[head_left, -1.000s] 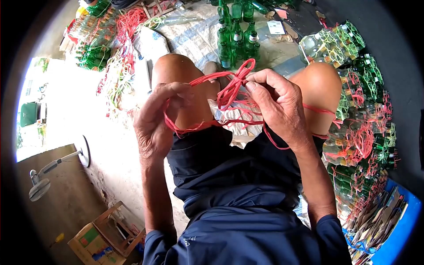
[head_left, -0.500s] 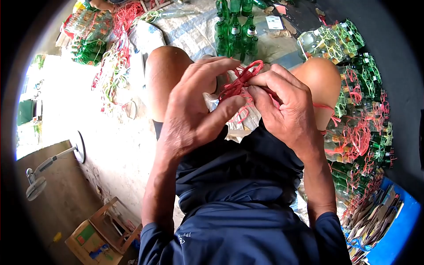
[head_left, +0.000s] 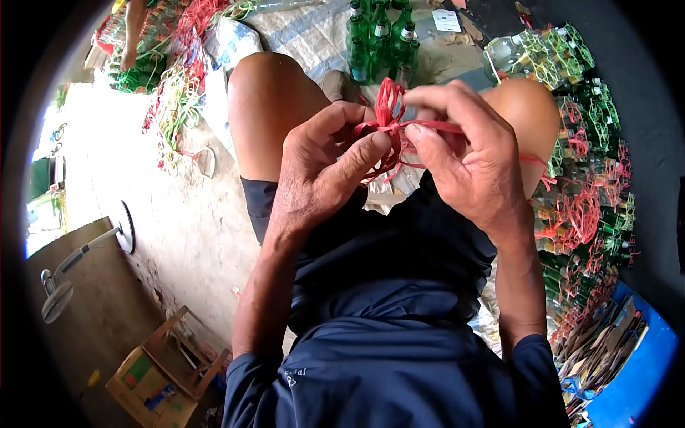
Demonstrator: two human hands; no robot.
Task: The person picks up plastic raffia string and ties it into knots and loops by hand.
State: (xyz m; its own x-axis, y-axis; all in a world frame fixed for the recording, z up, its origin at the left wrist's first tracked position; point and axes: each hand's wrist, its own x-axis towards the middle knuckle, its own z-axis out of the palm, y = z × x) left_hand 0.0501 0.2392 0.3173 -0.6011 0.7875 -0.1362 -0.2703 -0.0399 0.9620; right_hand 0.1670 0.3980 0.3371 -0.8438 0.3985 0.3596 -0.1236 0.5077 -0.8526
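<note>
Standing here I count one left hand point(head_left: 317, 171), one right hand point(head_left: 471, 160), one bunch of red cord point(head_left: 387, 103), two bare knees point(head_left: 260, 107), one other person's arm point(head_left: 133, 32), one white card point(head_left: 447, 21), one cardboard box point(head_left: 146, 378) and at least eight upright green bottles point(head_left: 381, 30); the tied bottles point(head_left: 589, 171) crowd too closely to number.

Looks like small workshop or storeroom for bottles. Tied bottle bundles point(head_left: 615, 227) piled along dark wall point(head_left: 653, 143); upright green bottles point(head_left: 382, 46) grouped on striped sheeting point(head_left: 292, 30). Tangled coloured cord point(head_left: 178, 110) on bare floor point(head_left: 189, 228). Blue container point(head_left: 646, 374) full of flat brown pieces, perhaps cardboard; carton point(head_left: 153, 389) nearby at left. Red string point(head_left: 387, 107) between seated person's left hand point(head_left: 317, 164) and right hand point(head_left: 474, 157); another person's arm point(head_left: 133, 32) beside more bottles.
</note>
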